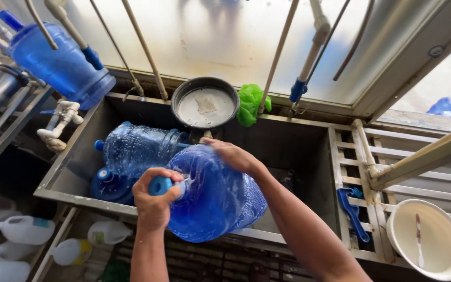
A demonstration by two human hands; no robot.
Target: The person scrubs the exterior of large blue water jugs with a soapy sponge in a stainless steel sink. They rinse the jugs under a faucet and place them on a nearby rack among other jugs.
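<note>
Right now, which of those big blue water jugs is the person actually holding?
Find the metal sink under the window. Three jugs are in it; the held jug is the nearest, tipped on its side over the front rim. Unlike the others, the left hand grips its blue-capped neck and the right hand rests on its body.

Left hand: fingers curled tight in a closed grip, wet, forearm rising straight from the bottom edge. Right hand: palm down, fingers spread flat and pressing, wrist slightly bent, forearm running diagonally from lower right. Both arms bare, hands near each other.
</note>
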